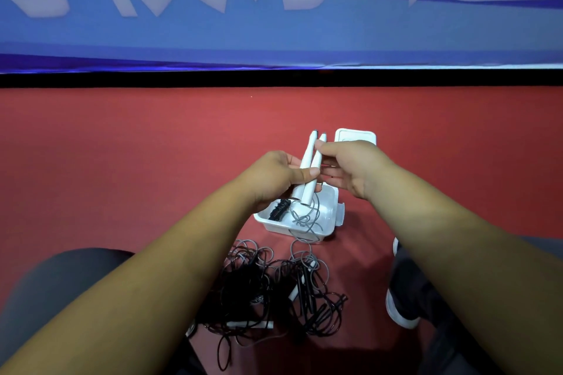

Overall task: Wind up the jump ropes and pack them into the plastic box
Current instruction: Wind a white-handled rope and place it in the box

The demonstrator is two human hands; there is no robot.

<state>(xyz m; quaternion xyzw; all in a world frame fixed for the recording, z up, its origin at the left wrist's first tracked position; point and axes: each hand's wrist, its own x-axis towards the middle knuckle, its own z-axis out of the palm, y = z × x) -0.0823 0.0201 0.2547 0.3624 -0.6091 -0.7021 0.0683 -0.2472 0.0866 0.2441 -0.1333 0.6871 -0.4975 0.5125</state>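
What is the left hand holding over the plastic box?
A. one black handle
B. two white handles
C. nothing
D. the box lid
B: the left hand grips two white handles together, their lower ends just above the plastic box.

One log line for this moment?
left hand: holds white handles | right hand: pinches one | plastic box: open | rope pile: tangled

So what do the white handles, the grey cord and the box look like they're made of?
The white handles look like hard plastic, smooth and satin, evenly coloured. The grey cord is thin and holds springy loops, so probably PVC or coated wire; cannot tell which. The plastic box looks moulded, milky white, slightly glossy, with a side clip.
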